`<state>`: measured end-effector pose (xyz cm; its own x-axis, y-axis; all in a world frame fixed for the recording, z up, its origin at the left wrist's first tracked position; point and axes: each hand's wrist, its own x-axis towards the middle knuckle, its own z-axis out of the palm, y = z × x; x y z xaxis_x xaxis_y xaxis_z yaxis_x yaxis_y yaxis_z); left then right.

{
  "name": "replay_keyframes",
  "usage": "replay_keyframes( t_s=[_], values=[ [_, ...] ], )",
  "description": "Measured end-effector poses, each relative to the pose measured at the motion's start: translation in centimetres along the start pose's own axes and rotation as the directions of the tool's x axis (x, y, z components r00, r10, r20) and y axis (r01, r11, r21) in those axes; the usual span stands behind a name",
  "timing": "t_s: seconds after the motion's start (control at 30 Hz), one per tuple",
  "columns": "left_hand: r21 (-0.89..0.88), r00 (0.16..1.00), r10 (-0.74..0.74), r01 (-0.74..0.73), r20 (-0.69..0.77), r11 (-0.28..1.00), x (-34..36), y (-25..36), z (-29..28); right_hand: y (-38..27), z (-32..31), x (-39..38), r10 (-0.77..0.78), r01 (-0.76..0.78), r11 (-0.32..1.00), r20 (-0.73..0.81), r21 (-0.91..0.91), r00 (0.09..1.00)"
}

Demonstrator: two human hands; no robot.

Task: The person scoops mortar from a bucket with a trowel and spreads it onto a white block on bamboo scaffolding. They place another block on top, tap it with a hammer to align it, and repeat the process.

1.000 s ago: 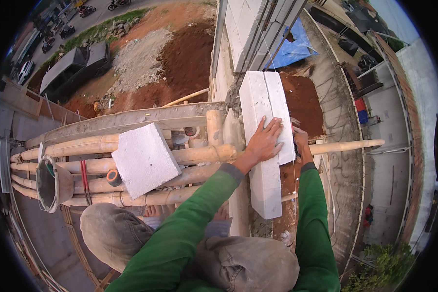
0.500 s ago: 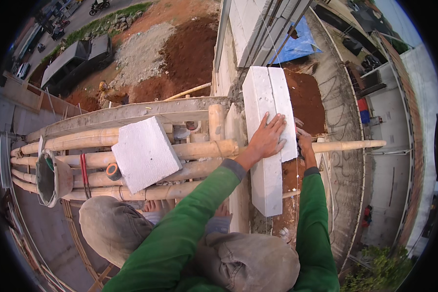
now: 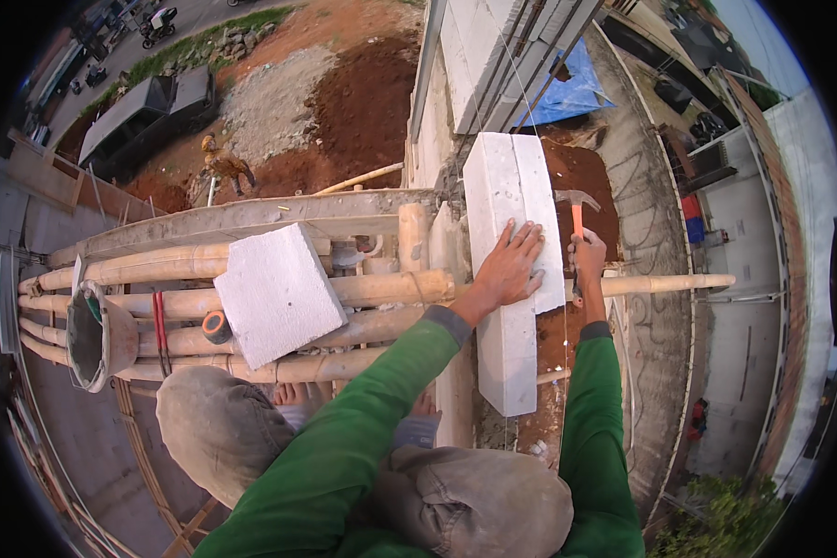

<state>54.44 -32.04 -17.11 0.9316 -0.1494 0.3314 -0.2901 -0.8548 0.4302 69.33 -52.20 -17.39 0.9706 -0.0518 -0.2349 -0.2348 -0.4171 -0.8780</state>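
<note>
Head view: bucket [image 3: 113, 335] left; next, red-handled tool [image 3: 161, 333] & white piece [image 3: 279, 298] on bamboo poles [image 3: 391, 285]. L hand [image 3: 508, 264] flat, spread, gripping nothing, atop long block [image 3: 507, 358] & slab [image 3: 533, 191] on its right, mid-scene. R hand [image 3: 589, 258], just right, clenched round hammer [image 3: 577, 219]; hammer's head at far end, nr slab.

Left fingers [image 3: 505, 234] touch white block [image 3: 498, 191], right fingers [image 3: 587, 254] grip hammer [image 3: 577, 219]

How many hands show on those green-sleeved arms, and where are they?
2: the left hand lies spread on the white blockwork; the right hand grips a hammer beside it.
</note>
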Motion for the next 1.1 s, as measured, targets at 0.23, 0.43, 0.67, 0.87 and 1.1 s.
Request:
replay_keyframes(
  t_s=[0.23, 0.43, 0.67, 0.87, 1.1],
  values=[
    [0.004, 0.998, 0.003, -0.002, -0.056, 1.000, 0.1, 0.1, 0.1, -7.1, 1.6, -2.9, -0.579, 0.535, 0.759, -0.010, -0.372, 0.815],
    [-0.025, 0.996, 0.004, -0.007, -0.091, 1.000, -0.1, 0.0, 0.0, -8.7, 2.0, -5.2, -0.558, 0.544, 0.655, 0.150, -0.524, 0.816],
    [-0.016, 0.997, 0.004, -0.005, -0.080, 1.000, 0.0, -0.1, -0.1, -9.6, 2.1, -8.3, -0.704, 0.677, 0.439, 0.243, -0.590, 0.668],
    [-0.027, 0.997, 0.009, -0.011, -0.080, 1.000, -0.1, -0.3, 0.5, -11.7, 4.2, -9.8, -0.738, 0.798, 0.057, 0.513, -0.600, 0.438],
    [-0.091, 0.998, 0.050, -0.054, -0.045, 0.994, 0.3, -0.5, 1.0, -11.6, 9.0, -10.9, -0.500, 0.729, -0.378, 0.789, -0.571, 0.359]
  ],
)
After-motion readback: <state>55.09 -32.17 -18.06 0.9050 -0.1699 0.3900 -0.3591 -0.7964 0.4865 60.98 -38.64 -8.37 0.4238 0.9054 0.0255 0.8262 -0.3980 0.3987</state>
